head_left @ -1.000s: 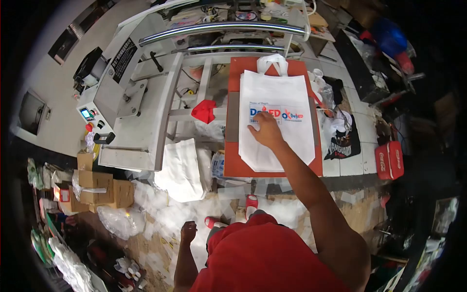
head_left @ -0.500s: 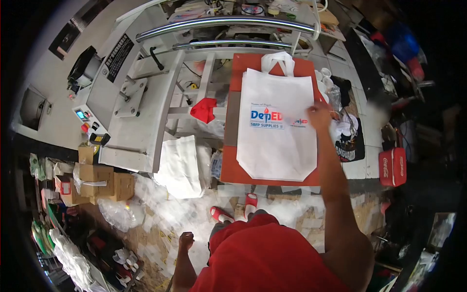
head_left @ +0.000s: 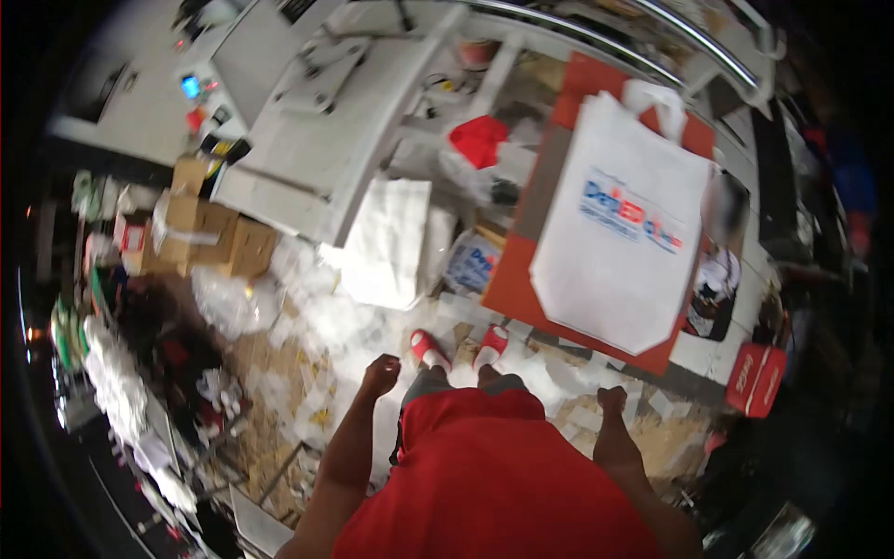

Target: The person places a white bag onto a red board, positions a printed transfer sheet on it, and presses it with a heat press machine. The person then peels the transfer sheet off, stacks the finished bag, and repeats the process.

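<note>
A white bag (head_left: 619,252) with blue and red print lies flat on the red-orange board (head_left: 517,270), its handles toward the far edge. Off the board, my right hand (head_left: 612,401) hangs low over the littered floor, below the bag's near edge; it is small and blurred, so its fingers are unclear. My left hand (head_left: 382,374) is held left of my body with its fingers curled in, nothing visible in it. A stack of white bags (head_left: 386,247) sits left of the board.
A large white press machine (head_left: 335,140) stands at the upper left. Cardboard boxes (head_left: 200,228) are piled below it. A red cooler box (head_left: 756,380) is at the right. White scraps litter the floor around the red slippers (head_left: 491,345).
My right hand has left the bag's print and dropped to my side. My left hand has risen slightly. The view has turned and shifted, with the board now further right and tilted.
</note>
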`<state>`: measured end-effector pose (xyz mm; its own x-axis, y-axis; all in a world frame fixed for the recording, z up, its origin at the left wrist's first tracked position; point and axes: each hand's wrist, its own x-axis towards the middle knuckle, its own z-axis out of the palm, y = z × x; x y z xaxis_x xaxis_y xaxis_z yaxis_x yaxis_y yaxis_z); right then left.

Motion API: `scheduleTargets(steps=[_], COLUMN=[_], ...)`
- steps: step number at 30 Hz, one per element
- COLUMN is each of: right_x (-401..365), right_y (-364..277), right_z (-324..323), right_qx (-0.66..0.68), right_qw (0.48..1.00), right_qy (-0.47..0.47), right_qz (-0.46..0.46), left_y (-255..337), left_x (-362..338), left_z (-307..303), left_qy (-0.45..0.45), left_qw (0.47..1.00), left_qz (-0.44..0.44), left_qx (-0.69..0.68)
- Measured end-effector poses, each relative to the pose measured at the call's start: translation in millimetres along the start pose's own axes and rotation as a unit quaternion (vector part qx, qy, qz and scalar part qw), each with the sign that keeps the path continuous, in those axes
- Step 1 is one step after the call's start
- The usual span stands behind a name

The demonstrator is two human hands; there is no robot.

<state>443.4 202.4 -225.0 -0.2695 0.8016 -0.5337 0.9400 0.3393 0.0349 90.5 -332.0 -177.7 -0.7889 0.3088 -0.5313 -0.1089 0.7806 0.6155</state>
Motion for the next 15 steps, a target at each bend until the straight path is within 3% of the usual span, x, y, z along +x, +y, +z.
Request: scheduleTargets(steps=[1,2,3,4,6,7,9,10,11,12,15], right_x=[27.1,44.7,50.3,32.3,8.6,19.0,-43.0,-59.9,-70.4,-74.6,-75.0], right_y=[0.1,-21.5,-73.6,-139.6,-256.8,-300.4,-426.2,-475.0,-514.8,-552.1,-619.3], right_z=[53.0,71.0,72.0,50.5,59.0,110.5,86.1,86.0,103.8,120.1,155.8], right_qx=[-0.031,-0.108,-0.016,-0.033,0.093,0.116,0.24,0.267,0.307,0.215,0.144], right_qw=[0.993,0.94,0.97,0.929,0.902,0.906,0.871,0.856,0.843,0.885,0.956], right_qy=[0.044,0.086,0.002,0.058,0.001,-0.021,-0.094,-0.118,-0.048,-0.012,0.139], right_qz=[-0.106,-0.313,-0.242,-0.363,-0.423,-0.407,-0.419,-0.426,-0.439,-0.412,-0.216], left_y=[6.4,3.5,-2.2,-12.2,-26.3,-34.3,-83.0,-99.4,-118.4,-160.3,-209.7], left_x=[-8.0,-16.4,-22.6,-33.0,-60.3,-72.2,-107.5,-123.1,-142.2,-164.6,-227.9], left_z=[-1.2,-0.4,1.1,2.8,-1.2,-3.8,6.4,8.1,8.0,19.6,18.2], left_qy=[-0.006,0.01,0.024,0.031,0.034,0.026,0.04,0.017,-0.006,-0.011,-0.068], left_qw=[0.999,1.0,0.999,0.999,0.999,0.999,0.997,0.989,0.975,0.967,0.934], left_qz=[-0.031,-0.002,0.028,0.019,-0.013,-0.038,-0.069,-0.146,-0.221,-0.253,-0.346], left_qx=[-0.015,-0.01,-0.005,-0.016,-0.008,0.004,0.013,0.022,0.034,0.027,-0.054])
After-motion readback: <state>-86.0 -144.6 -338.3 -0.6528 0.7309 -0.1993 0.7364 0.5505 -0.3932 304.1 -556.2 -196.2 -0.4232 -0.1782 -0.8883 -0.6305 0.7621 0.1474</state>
